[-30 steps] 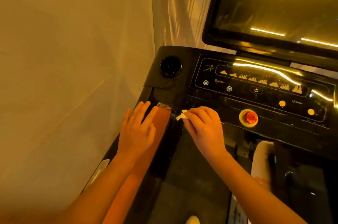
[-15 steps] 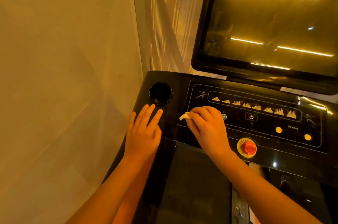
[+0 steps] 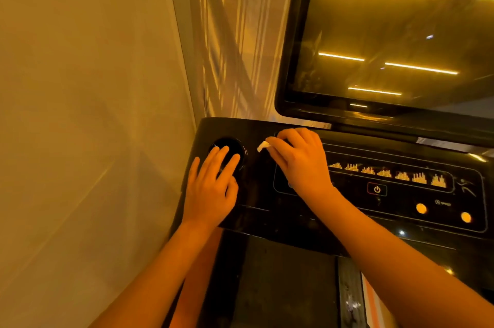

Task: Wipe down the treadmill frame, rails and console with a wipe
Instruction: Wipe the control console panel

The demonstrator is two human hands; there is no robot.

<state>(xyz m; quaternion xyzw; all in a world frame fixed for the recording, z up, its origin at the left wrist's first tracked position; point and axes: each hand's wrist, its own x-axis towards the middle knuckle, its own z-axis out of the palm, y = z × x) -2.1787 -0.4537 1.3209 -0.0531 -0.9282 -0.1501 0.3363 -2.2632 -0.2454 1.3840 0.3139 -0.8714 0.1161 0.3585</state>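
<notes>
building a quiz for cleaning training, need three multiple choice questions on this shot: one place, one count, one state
1. Where is the wipe? A on the screen B on the console, beside the round recess C on the belt
2. How many round amber buttons show? A one B two C four
3. The left hand is: A fisted B holding the wipe C flat, fingers straight

B: its white tip juts from the right hand.
B: both glow at the panel's right.
C: fingers lie over the recess.
</notes>
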